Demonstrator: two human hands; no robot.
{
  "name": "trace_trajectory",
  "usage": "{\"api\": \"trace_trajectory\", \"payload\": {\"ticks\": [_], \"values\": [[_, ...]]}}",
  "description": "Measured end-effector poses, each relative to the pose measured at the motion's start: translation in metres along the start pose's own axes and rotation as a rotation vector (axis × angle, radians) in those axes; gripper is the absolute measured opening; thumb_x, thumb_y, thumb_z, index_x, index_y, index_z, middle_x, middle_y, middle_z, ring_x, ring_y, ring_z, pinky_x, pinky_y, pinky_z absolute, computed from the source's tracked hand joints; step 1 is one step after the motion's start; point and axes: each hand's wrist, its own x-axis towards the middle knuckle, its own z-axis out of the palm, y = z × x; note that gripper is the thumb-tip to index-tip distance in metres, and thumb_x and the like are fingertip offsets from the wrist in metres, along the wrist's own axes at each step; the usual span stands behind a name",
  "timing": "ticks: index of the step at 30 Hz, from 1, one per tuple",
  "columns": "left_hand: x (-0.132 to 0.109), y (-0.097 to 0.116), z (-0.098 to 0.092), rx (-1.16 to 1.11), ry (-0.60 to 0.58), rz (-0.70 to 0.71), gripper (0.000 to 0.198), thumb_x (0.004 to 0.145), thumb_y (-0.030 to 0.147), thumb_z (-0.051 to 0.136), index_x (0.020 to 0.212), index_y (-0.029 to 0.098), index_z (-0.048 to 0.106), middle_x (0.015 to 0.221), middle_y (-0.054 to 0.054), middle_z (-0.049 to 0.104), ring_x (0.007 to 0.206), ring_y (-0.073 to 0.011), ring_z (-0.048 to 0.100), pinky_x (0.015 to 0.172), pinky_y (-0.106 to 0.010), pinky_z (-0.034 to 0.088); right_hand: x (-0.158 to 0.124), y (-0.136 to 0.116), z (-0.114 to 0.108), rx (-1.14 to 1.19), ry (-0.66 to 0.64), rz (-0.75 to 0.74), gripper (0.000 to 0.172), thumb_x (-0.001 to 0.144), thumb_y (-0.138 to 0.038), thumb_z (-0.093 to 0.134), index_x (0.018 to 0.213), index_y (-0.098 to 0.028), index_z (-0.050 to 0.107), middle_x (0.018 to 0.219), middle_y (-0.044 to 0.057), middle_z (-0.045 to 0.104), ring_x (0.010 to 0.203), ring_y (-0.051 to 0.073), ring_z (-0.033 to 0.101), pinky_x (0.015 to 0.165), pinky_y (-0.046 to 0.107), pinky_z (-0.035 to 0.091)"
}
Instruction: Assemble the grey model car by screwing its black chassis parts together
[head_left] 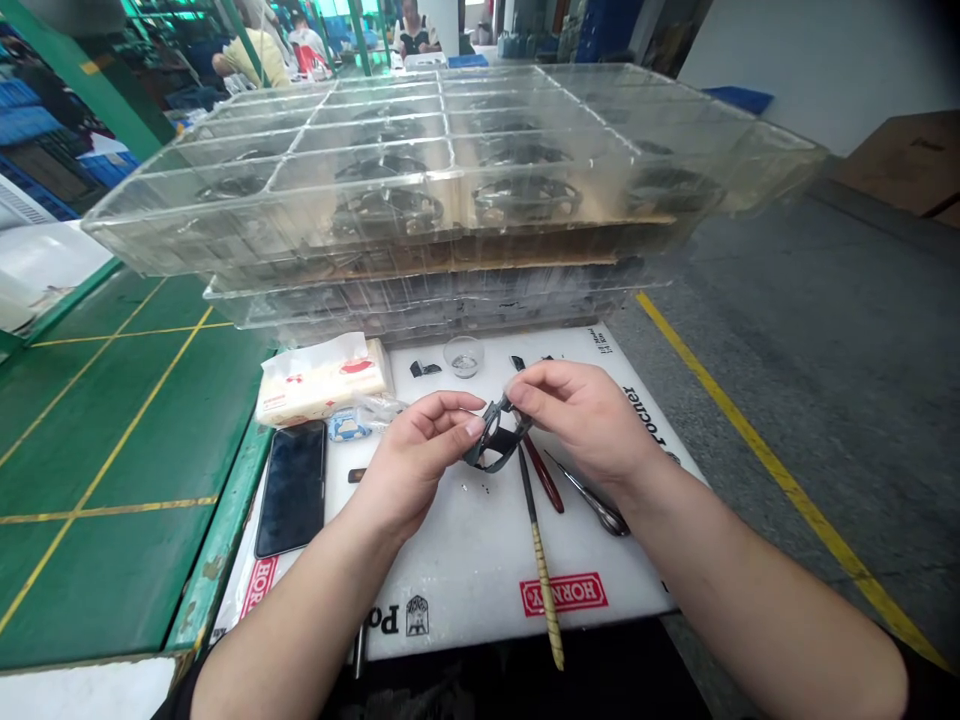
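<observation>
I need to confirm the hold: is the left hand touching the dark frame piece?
Touching. The head view shows it: the left hand's thumb tip rests against the left edge of the dark frame piece, with no gap between.

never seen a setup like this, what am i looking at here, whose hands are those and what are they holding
There is no machine here, only a person's two bare hands. The single picture comes from a camera worn on that person's head, looking forward and down.

The left hand and right hand hold a small dark frame between their fingertips.

Below is a white work surface. On its left are a phone and a pack of tissues. Past the hands stands a small clear cup. Nearer the right hand lie a red-handled tool, a metal tool and a stick with a yellowish wrapped handle.

At the back are stacked clear trays; dark parts show through the top one.
</observation>
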Motion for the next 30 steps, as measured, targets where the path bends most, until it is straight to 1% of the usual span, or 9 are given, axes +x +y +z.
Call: {"api": "trace_trajectory", "payload": {"ticks": [4, 7, 11, 15, 18, 20, 23, 25, 30], "values": [[0.0003, 0.0, -0.0008, -0.006, -0.001, -0.027, 0.044, 0.087, 0.045, 0.11, 0.116, 0.019, 0.091, 0.091, -0.004, 0.084, 0.077, -0.0158, 0.073, 0.076, -0.03, 0.059, -0.0002, 0.0015, 0.0005, -0.006, 0.0, -0.004, 0.052, 0.09, -0.074, 0.104, 0.092, -0.024, 0.092, 0.084, 0.002, 0.08, 0.078, 0.019, 0.067, 0.079, 0.037, 0.056], [0.0002, -0.0001, -0.001, -0.027, -0.032, -0.011, 0.044, 0.085, 0.039, 0.112, 0.117, 0.019, 0.091, 0.093, -0.003, 0.084, 0.079, -0.0146, 0.075, 0.078, -0.029, 0.06, 0.0004, 0.002, 0.0, 0.015, -0.005, 0.007, 0.051, 0.09, -0.074, 0.103, 0.093, -0.024, 0.092, 0.085, 0.002, 0.081, 0.079, 0.02, 0.069, 0.081, 0.038, 0.059], [0.0, -0.0012, -0.0011, -0.053, -0.082, 0.039, 0.053, 0.081, 0.027, 0.115, 0.127, 0.021, 0.088, 0.098, -0.002, 0.086, 0.084, -0.0139, 0.078, 0.085, -0.028, 0.064, 0.0022, 0.0021, -0.0011, -0.026, 0.026, -0.011, 0.046, 0.093, -0.071, 0.102, 0.097, -0.025, 0.092, 0.094, 0.004, 0.086, 0.088, 0.023, 0.077, 0.086, 0.039, 0.063], [0.001, -0.002, -0.0022, -0.029, -0.052, 0.092, 0.062, 0.081, 0.021, 0.115, 0.135, 0.023, 0.085, 0.099, -0.001, 0.086, 0.086, -0.0137, 0.08, 0.088, -0.028, 0.065, 0.0027, 0.002, -0.0013, -0.133, 0.049, -0.004, 0.043, 0.098, -0.068, 0.098, 0.105, -0.026, 0.093, 0.103, 0.006, 0.089, 0.097, 0.027, 0.081, 0.09, 0.041, 0.065], [0.0022, -0.0029, -0.0037, 0.001, -0.043, 0.065, 0.067, 0.077, 0.02, 0.117, 0.137, 0.024, 0.087, 0.102, -0.001, 0.086, 0.091, -0.0143, 0.08, 0.091, -0.028, 0.065, 0.0023, 0.0011, -0.0009, -0.133, 0.064, -0.008, 0.042, 0.098, -0.067, 0.098, 0.103, -0.026, 0.092, 0.101, 0.006, 0.089, 0.095, 0.026, 0.081, 0.089, 0.04, 0.065], [0.0029, -0.004, -0.0044, 0.031, -0.049, 0.026, 0.067, 0.075, 0.021, 0.118, 0.135, 0.023, 0.09, 0.103, -0.002, 0.086, 0.094, -0.0152, 0.08, 0.093, -0.03, 0.065, 0.0019, -0.0002, -0.0005, -0.137, 0.055, -0.024, 0.042, 0.097, -0.067, 0.099, 0.098, -0.026, 0.091, 0.097, 0.005, 0.088, 0.091, 0.026, 0.08, 0.085, 0.04, 0.064], [0.0035, -0.0055, -0.0045, 0.078, -0.079, -0.018, 0.054, 0.077, 0.026, 0.118, 0.125, 0.021, 0.095, 0.11, -0.006, 0.089, 0.099, -0.0175, 0.08, 0.097, -0.033, 0.065, 0.001, -0.0024, 0.0004, -0.161, 0.041, -0.049, 0.041, 0.096, -0.066, 0.1, 0.092, -0.026, 0.09, 0.092, 0.004, 0.086, 0.089, 0.025, 0.079, 0.085, 0.039, 0.064], [0.0039, -0.006, -0.0041, 0.091, -0.093, -0.013, 0.048, 0.078, 0.029, 0.117, 0.121, 0.022, 0.096, 0.114, -0.008, 0.091, 0.102, -0.0195, 0.08, 0.099, -0.035, 0.065, 0.0002, -0.0032, 0.0009, -0.16, 0.04, -0.052, 0.04, 0.097, -0.065, 0.1, 0.091, -0.027, 0.09, 0.092, 0.003, 0.087, 0.089, 0.024, 0.08, 0.086, 0.038, 0.064], [0.005, -0.0076, -0.0035, 0.055, -0.056, 0.055, 0.054, 0.072, 0.027, 0.119, 0.122, 0.026, 0.097, 0.115, -0.007, 0.093, 0.106, -0.0214, 0.082, 0.103, -0.037, 0.067, 0.0005, -0.0014, 0.0002, -0.157, 0.058, -0.052, 0.041, 0.098, -0.066, 0.099, 0.093, -0.026, 0.091, 0.093, 0.004, 0.087, 0.087, 0.024, 0.08, 0.081, 0.037, 0.063]]}}
